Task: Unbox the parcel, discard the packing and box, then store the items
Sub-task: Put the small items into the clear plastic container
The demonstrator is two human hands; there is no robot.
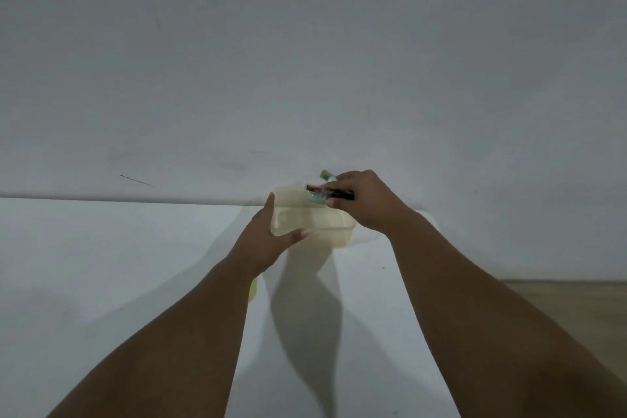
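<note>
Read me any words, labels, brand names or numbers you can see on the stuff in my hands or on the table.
No text can be read anywhere.
Dark red packet in the right hand: there may be print on it, but it is too blurred to read.
Mint-green item beside it: no legible marking.
Clear plastic container steadied by the left hand: no label visible.
</note>
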